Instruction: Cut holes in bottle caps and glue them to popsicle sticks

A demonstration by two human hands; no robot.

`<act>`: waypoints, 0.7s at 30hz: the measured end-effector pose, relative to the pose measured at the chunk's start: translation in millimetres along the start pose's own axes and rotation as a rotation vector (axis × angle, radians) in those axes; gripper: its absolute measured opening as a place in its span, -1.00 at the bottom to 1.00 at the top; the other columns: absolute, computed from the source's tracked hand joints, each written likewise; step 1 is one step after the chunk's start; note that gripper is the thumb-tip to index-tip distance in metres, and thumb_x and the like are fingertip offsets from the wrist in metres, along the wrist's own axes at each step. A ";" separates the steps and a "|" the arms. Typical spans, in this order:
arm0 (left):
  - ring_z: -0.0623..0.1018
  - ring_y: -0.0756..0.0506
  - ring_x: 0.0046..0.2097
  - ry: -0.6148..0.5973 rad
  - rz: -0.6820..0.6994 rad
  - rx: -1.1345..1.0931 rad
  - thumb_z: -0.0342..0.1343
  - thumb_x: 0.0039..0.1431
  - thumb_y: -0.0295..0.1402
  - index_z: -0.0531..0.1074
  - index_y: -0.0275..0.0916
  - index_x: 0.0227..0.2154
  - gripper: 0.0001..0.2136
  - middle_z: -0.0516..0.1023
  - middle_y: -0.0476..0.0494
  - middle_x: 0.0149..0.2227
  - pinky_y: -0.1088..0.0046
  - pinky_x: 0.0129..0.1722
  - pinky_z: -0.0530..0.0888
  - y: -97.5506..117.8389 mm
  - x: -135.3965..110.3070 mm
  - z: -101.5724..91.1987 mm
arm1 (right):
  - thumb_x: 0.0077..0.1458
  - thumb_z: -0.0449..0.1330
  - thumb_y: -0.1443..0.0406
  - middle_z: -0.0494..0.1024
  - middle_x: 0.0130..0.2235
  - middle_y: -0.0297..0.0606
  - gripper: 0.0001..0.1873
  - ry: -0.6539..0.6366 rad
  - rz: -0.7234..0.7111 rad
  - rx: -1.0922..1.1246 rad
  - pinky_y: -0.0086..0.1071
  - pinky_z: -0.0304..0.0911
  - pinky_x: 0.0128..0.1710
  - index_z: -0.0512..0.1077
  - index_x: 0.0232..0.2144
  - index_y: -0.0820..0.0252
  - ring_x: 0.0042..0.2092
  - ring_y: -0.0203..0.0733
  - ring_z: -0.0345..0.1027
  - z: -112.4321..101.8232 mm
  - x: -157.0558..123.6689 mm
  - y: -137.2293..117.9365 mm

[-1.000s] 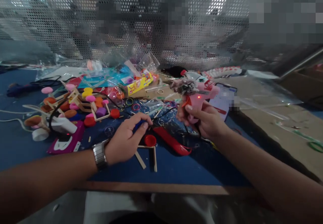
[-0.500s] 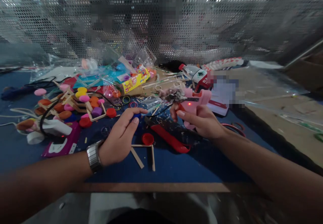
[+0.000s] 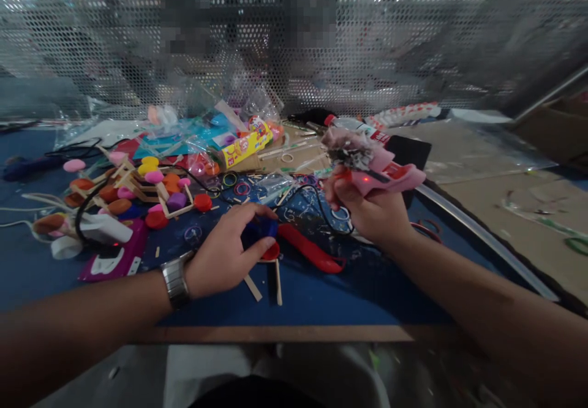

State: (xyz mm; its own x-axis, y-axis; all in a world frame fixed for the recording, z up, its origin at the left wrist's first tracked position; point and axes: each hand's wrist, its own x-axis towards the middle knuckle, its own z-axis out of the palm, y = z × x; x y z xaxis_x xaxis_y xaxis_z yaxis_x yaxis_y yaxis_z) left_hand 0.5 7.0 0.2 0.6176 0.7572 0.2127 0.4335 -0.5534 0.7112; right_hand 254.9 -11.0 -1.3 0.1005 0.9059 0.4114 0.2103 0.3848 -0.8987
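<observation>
My left hand (image 3: 227, 252), with a metal watch on its wrist, pinches a small blue cap (image 3: 260, 229) just above a red cap (image 3: 272, 252). The red cap sits on a frame of wooden sticks (image 3: 271, 276) lying on the blue table mat (image 3: 321, 294). My right hand (image 3: 367, 212) is wrapped round the grip of a pink glue gun (image 3: 383, 175) held up over the mat. The gun's red light is on and its nozzle end, crusted with grey glue, points left. A black cord (image 3: 316, 203) runs from the gun down to the mat.
A red-handled cutter (image 3: 310, 250) lies beside the stick frame. To the left are a stick-and-cap model (image 3: 151, 190), a purple box (image 3: 113, 258), tape and cables. Packets, rubber bands and a dark phone (image 3: 407, 151) lie behind. A perforated screen (image 3: 294, 40) closes the back, with people beyond it.
My left hand picked up the blue cap and brought it down and nearer, onto the red cap. My right hand lifted the glue gun higher and to the right.
</observation>
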 end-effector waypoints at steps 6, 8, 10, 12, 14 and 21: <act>0.53 -0.24 0.07 -0.094 0.061 0.026 0.17 0.28 -0.31 0.44 -0.16 -0.03 -0.77 0.59 -0.18 0.03 0.14 0.14 0.38 -2.1 -2.1 1.3 | 0.05 0.38 -0.05 0.40 -0.56 -0.39 -0.59 -0.269 0.105 -0.039 -0.31 0.16 -0.52 0.41 -0.48 0.09 -0.53 -0.24 0.24 2.2 -2.3 -2.4; 0.54 -0.24 0.06 -0.111 0.064 0.035 0.16 0.29 -0.31 0.44 -0.16 -0.03 -0.78 0.59 -0.17 0.02 0.14 0.12 0.39 -1.7 -2.2 1.1 | 0.02 0.41 0.00 0.39 -0.54 -0.40 -0.61 -0.322 0.123 -0.071 -0.33 0.17 -0.50 0.39 -0.50 0.10 -0.51 -0.26 0.24 5.2 -3.8 -1.7; 0.55 -0.24 0.05 -0.112 0.072 0.037 0.17 0.28 -0.31 0.44 -0.16 -0.03 -0.78 0.60 -0.16 0.01 0.15 0.10 0.39 -0.9 -2.3 0.7 | -0.02 0.44 0.02 0.37 -0.54 -0.42 -0.60 -0.301 0.147 -0.065 -0.34 0.17 -0.50 0.37 -0.51 0.10 -0.51 -0.27 0.22 8.1 -4.2 0.3; 0.56 -0.24 0.04 -0.112 0.080 0.048 0.18 0.28 -0.30 0.45 -0.16 -0.03 -0.77 0.60 -0.15 0.01 0.16 0.08 0.39 -0.2 -2.7 0.2 | -0.02 0.44 -0.01 0.37 -0.56 -0.43 -0.57 -0.231 0.165 -0.037 -0.33 0.17 -0.50 0.35 -0.50 0.09 -0.53 -0.27 0.23 9.4 -2.8 2.2; 0.56 -0.25 0.05 -0.110 0.091 0.068 0.18 0.29 -0.29 0.45 -0.15 -0.01 -0.76 0.59 -0.16 0.04 0.16 0.07 0.39 0.6 -3.3 -0.4 | -0.02 0.41 -0.08 0.39 -0.56 -0.43 -0.53 -0.154 0.157 0.016 -0.31 0.19 -0.49 0.33 -0.48 0.07 -0.52 -0.25 0.26 8.6 0.3 2.5; 0.54 -0.25 0.12 -0.078 0.133 0.083 0.19 0.28 -0.29 0.41 -0.13 0.07 -0.69 0.58 -0.19 0.09 0.15 0.12 0.39 1.6 -6.0 -1.0 | -0.05 0.41 -0.16 0.19 -0.63 -0.56 -0.47 -0.070 0.255 0.267 -0.38 0.02 -0.62 0.28 -0.38 0.01 -0.64 -0.34 0.04 7.9 3.8 0.0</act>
State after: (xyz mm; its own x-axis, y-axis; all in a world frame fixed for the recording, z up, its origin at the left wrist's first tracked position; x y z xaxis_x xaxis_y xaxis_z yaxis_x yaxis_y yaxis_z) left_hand -3.1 1.9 0.7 0.7206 0.6480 0.2468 0.3954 -0.6764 0.6214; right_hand 247.5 -6.2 -1.0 0.0477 0.9849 0.1662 -0.0752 0.1695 -0.9827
